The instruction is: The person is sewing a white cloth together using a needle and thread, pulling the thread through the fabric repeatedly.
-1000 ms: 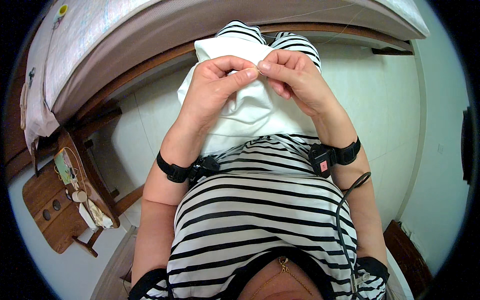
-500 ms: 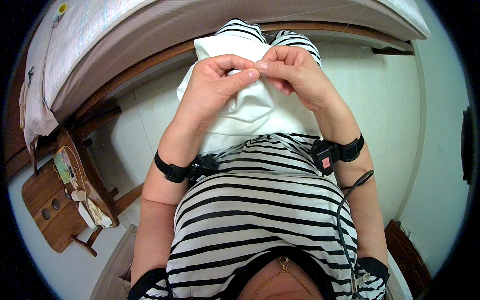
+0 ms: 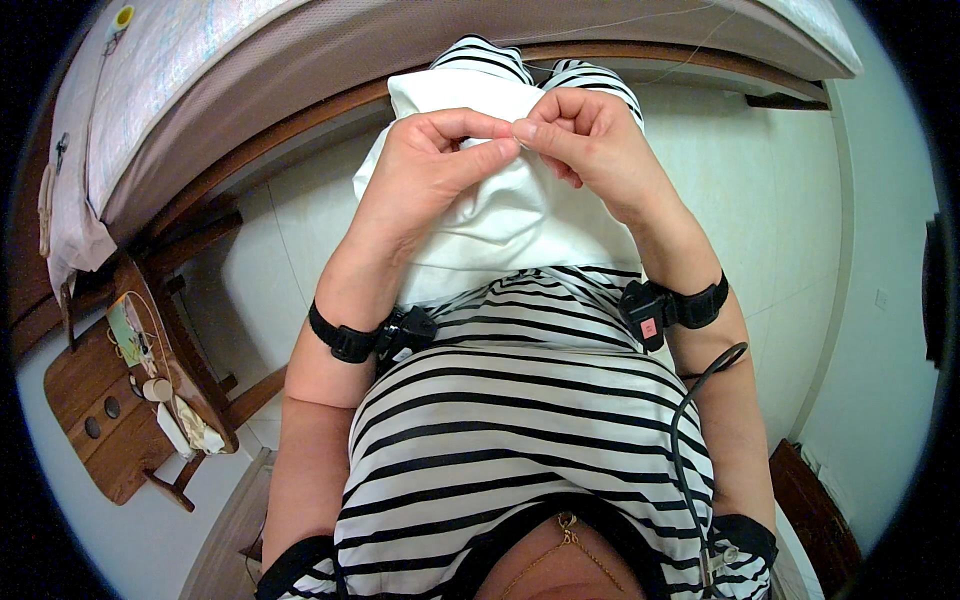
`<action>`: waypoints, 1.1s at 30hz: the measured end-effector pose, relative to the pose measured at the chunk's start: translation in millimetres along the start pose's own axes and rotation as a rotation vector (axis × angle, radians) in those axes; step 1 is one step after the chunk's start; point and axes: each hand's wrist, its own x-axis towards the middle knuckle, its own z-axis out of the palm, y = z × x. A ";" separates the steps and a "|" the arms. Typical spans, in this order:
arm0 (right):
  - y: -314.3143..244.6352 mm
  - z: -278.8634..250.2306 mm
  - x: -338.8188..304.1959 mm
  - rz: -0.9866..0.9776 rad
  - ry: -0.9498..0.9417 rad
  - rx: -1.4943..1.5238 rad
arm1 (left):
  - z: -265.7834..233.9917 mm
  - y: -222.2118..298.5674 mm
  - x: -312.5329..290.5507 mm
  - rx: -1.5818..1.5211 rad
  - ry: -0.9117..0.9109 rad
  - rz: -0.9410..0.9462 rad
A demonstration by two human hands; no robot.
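My left hand (image 3: 428, 165) and my right hand (image 3: 592, 145) meet fingertip to fingertip above my lap. Each one pinches thumb against forefinger. Whatever sits between the fingertips is too small to make out. Beneath both hands a white cloth (image 3: 510, 225) lies rumpled over my thighs, covering part of my striped trousers. The right hand's other fingers curl inward toward the palm. Black straps with small devices circle both forearms.
A bed (image 3: 330, 65) with a pale cover and wooden frame spans the far side; fine pale strands cross its edge. On it lies a small yellow round item (image 3: 124, 16). At left, a wooden stool (image 3: 90, 400) stands near a cup (image 3: 157, 390) and papers. A wall (image 3: 890, 200) rises at right.
The fingertips have shifted very slightly, the right thumb and forefinger moving a little to the right. Both hands stay pinched in nearly the same spot; the cloth has not moved.
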 end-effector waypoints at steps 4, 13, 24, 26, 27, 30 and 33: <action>0.0 1.1 -1.3 -0.004 0.014 -0.032 | 2.7 -2.6 0.4 -0.003 0.025 0.041; -4.3 -29.2 -4.3 -0.074 -0.073 0.151 | 7.4 -0.6 0.9 -0.065 0.040 0.057; -1.5 -25.1 1.4 -0.105 0.081 0.172 | 2.3 -3.1 3.2 -0.043 0.008 0.019; -5.7 -23.8 2.3 -0.138 0.100 0.095 | 2.3 -3.5 4.2 -0.055 -0.001 0.012; -7.5 -22.5 3.3 -0.162 0.113 0.063 | 3.2 -3.0 4.2 -0.062 -0.003 0.009; -7.7 -18.9 11.3 -0.316 0.153 -0.080 | 3.0 -1.8 4.1 -0.031 -0.015 -0.002; -16.3 -15.7 16.3 -0.647 0.375 -0.380 | -0.7 -3.0 4.8 -0.015 -0.012 -0.013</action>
